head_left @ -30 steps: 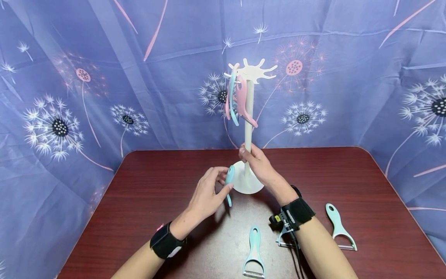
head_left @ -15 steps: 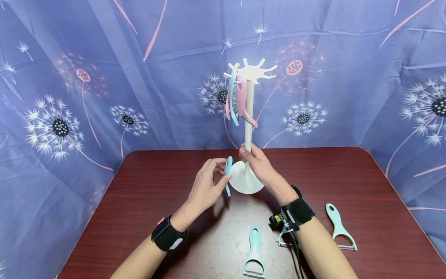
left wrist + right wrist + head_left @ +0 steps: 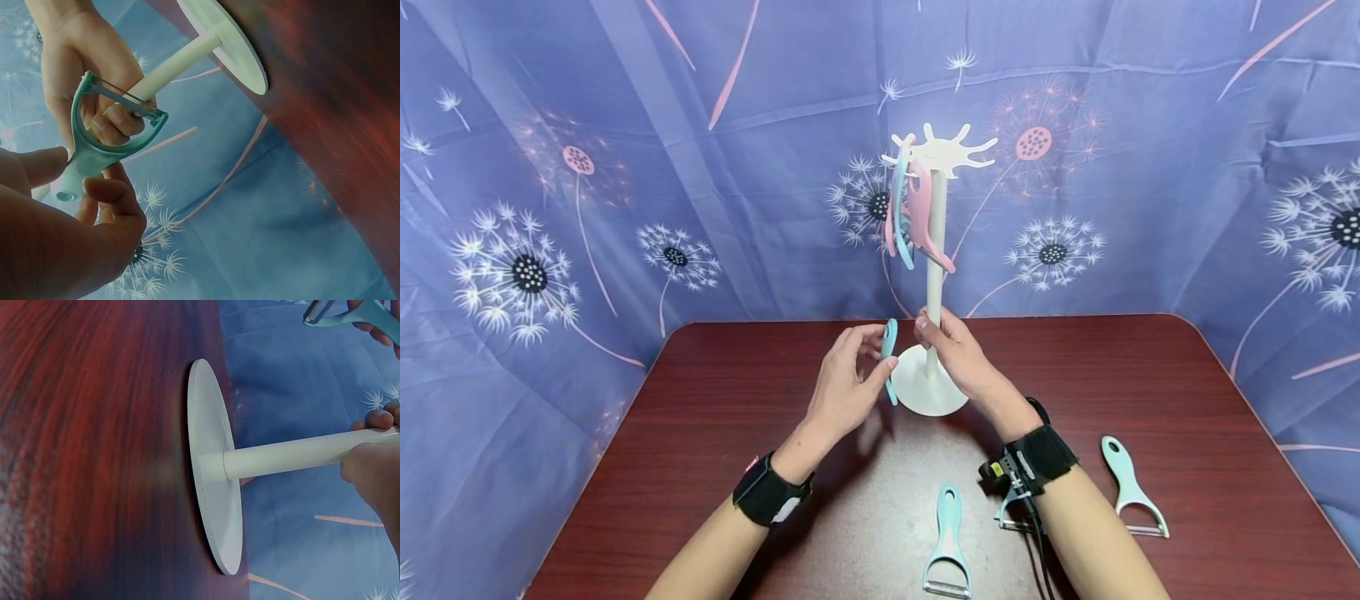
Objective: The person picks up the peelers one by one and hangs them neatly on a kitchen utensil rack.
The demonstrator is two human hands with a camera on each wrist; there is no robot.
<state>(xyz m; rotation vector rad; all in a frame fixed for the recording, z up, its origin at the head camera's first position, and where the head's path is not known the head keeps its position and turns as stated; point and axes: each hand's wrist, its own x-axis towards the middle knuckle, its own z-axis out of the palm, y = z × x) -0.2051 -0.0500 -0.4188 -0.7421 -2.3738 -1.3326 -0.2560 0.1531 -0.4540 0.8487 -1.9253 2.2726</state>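
My left hand (image 3: 848,379) pinches a teal Y-shaped peeler (image 3: 94,156) by its handle, between thumb and fingers. The peeler hangs blade end down, just left of the white stand's round base (image 3: 917,392). My right hand (image 3: 958,350) grips the stand's upright pole (image 3: 287,456) low down, thumb across the front. At the top of the stand is a ring of white hooks (image 3: 947,154). On its left side hang a blue peeler (image 3: 900,208) and a pink peeler (image 3: 919,208), with another pink piece partly hidden behind them.
A teal peeler (image 3: 949,529) lies on the dark red table (image 3: 737,400) near the front. Another peeler (image 3: 1011,508) is partly covered by the right wrist strap, and one more peeler (image 3: 1123,479) lies to the right. A patterned blue cloth (image 3: 760,208) stands behind the table.
My left hand has risen with the teal peeler, moving up and slightly toward the back beside the stand. The right hand stays on the pole.
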